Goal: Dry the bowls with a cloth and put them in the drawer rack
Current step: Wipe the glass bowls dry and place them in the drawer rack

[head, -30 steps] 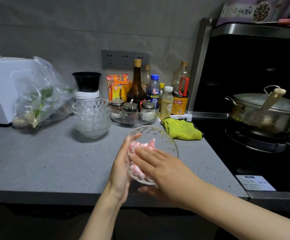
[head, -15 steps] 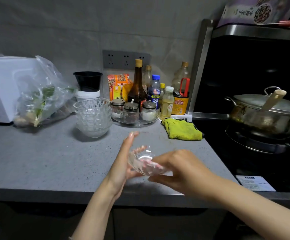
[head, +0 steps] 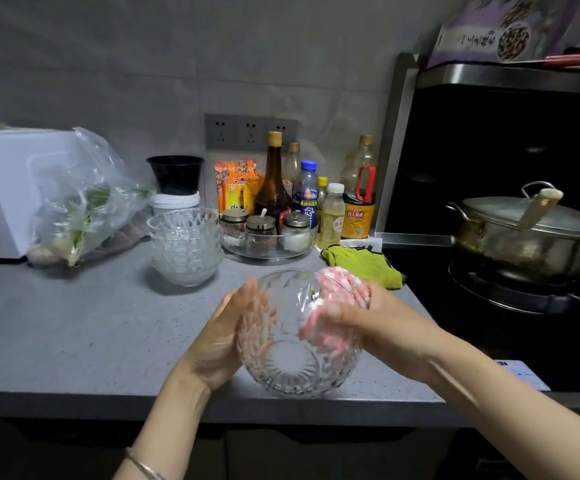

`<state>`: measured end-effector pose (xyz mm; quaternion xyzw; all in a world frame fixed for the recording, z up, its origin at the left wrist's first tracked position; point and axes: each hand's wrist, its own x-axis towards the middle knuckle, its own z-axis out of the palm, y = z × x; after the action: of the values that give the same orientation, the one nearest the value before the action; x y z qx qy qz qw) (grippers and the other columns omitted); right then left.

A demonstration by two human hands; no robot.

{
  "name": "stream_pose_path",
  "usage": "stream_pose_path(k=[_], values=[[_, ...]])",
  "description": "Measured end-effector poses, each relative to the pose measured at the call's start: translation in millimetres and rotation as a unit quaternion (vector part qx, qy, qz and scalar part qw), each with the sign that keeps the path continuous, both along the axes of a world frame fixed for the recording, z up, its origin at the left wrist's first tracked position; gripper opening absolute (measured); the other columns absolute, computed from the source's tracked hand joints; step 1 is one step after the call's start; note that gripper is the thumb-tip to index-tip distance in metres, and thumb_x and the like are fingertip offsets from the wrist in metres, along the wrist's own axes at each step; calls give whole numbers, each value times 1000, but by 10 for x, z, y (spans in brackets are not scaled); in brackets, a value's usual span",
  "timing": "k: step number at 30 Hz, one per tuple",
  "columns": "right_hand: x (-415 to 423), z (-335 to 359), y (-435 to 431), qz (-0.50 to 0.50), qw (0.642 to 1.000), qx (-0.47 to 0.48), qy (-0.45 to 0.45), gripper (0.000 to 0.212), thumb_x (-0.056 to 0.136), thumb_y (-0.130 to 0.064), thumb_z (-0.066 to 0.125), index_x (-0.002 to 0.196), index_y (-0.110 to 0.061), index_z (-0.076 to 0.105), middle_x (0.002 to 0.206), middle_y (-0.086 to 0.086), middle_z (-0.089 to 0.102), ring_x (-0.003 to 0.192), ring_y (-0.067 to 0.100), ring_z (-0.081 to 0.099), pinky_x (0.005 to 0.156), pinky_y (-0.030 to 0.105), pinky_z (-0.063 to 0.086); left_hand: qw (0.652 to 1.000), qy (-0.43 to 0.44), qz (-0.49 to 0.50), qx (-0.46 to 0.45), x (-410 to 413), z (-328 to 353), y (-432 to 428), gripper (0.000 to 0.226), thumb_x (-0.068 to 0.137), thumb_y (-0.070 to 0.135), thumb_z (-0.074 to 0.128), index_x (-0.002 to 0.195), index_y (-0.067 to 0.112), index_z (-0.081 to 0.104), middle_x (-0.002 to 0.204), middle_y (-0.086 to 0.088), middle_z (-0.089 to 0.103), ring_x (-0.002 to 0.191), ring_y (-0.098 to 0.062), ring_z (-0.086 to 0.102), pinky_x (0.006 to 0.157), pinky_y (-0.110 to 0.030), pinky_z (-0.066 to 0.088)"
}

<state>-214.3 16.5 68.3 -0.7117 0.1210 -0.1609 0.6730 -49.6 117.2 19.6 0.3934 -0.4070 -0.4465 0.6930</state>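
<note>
Over the countertop's (head: 73, 334) front edge the glass bowl (head: 292, 355) has turned base-first toward the camera. The flat left hand (head: 222, 341) braces it, and the right hand (head: 378, 327) grips a pink cloth (head: 337, 285) against it. 1 bowl stack (head: 184, 244) stands behind.

Sauce bottles (head: 274, 192) cluster at the countertop's (head: 56, 323) back; a lidded pot (head: 524, 237) sits on the stove (head: 510, 296).

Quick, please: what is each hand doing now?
Left hand: open, flat fingers support the glass bowl.
Right hand: closed on the pink cloth.
</note>
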Motion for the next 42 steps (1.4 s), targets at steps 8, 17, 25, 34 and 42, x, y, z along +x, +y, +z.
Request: stream_pose_path(k=[8,17,25,34,42], values=[[47,84,-107,-261,937,-149,-176,30,87,-33,54,101,-13,71,90,-1,75,83,12,71,68,17,53,987,101,125,-27,-209,150,7,32,72,49,62,77,23,80,93,-4,76,86,-16,72,66,-27,57],[247,-80,113,-209,759,-598,-148,50,91,-56,42,134,-33,51,149,-12,38,140,6,28,115,35,20,974,161,153,-39,-395,163,-72,37,83,46,56,94,19,78,109,-9,71,97,-21,69,84,-37,49],[307,-388,178,-241,703,-653,-147,50,99,-33,37,145,-13,37,154,0,31,145,16,22,118,41,19,947,254,192,-34,-373,144,-168,57,82,56,56,111,9,68,114,-14,70,106,-24,67,96,-41,48],[312,-327,141,-271,690,-661,-111,54,99,-36,35,147,-11,32,156,1,25,146,15,15,119,38,17,942,257,213,-33,-418,208,-186,46,90,55,47,101,16,68,102,-9,74,95,-22,71,85,-38,54],[295,-389,251,-240,680,-682,-118,52,101,-38,31,146,-11,34,156,2,26,146,18,17,120,40,12,945,285,158,-1,-366,122,-187,77,84,66,50,136,8,51,135,-12,56,122,-33,56,106,-40,37]])
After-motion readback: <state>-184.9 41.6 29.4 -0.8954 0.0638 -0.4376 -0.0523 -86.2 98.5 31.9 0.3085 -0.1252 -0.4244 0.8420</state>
